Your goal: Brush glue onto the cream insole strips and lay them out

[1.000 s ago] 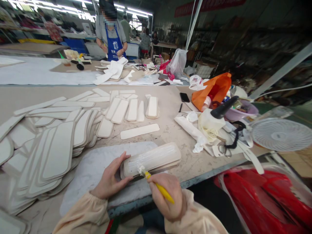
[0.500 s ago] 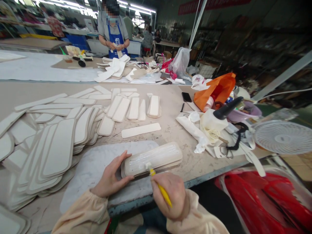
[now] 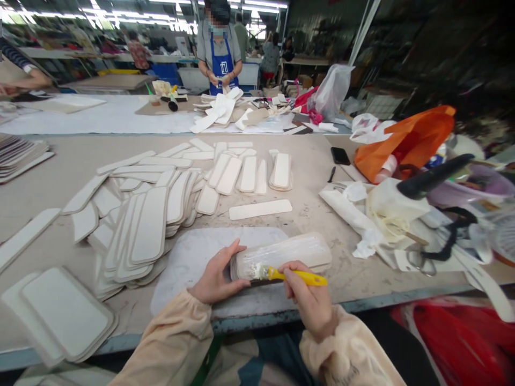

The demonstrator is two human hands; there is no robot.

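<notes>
A stack of long white round-cornered panels (image 3: 293,251) lies on a pale sheet (image 3: 181,273) near the table's front edge. Its top panel looks wet and streaked. My left hand (image 3: 221,276) grips the stack's left end, thumb along the near side and fingers at the far corner. In my right hand (image 3: 308,300) is a yellow-handled brush (image 3: 300,276), held between thumb and fingers. White paste covers its bristles, which touch the top panel near the left end. One loose white strip (image 3: 260,209) rests just beyond the stack.
Overlapping white panels (image 3: 148,225) spread to the left, with larger ones (image 3: 68,311) at the front left. An orange bag (image 3: 406,142), a phone (image 3: 340,156) and a white jug (image 3: 392,206) occupy the right. A co-worker in a blue apron (image 3: 222,59) stands across the table.
The view has swung left. My right hand has brought the brush toward the stack's left end, and its handle now points right rather than toward me. My left hand keeps its hold.
</notes>
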